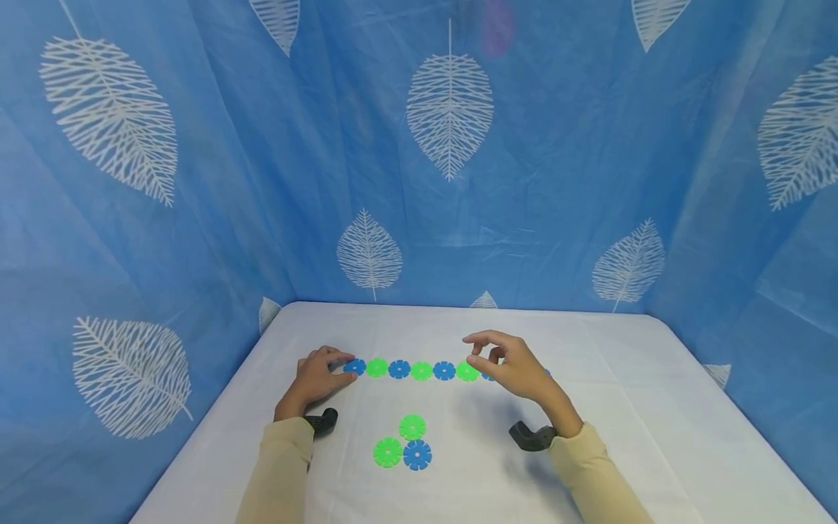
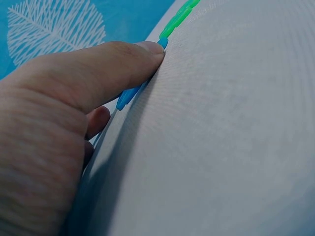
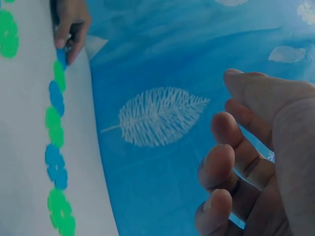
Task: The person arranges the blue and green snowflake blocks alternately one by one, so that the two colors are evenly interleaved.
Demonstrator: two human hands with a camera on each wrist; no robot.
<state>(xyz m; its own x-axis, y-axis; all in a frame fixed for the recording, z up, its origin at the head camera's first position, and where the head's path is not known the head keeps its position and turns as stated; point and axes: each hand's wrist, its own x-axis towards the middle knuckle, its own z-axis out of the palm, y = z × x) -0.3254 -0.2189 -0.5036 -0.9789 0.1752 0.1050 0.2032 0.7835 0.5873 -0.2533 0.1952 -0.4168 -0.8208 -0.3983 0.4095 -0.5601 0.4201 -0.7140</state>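
In the head view, the left hand [image 1: 316, 377] pinches the end disc [image 1: 354, 366], a blue one, at the left of a row [image 1: 439, 370] of blue and green discs on the table [image 1: 628, 407]. The right hand [image 1: 513, 367] hovers over the row's right part, fingers loosely bent, thumb apart, holding nothing; it seems to cover some discs. Nearer the person lie two green discs [image 1: 380, 452] and a blue disc [image 1: 410, 455], close together.

In the left wrist view, the thumb touches the end disc's edge.

In the right wrist view, the right hand's bent fingers stand before the curtain [image 3: 147, 182].

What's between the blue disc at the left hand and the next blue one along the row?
One green disc lies there, shown in the head view.
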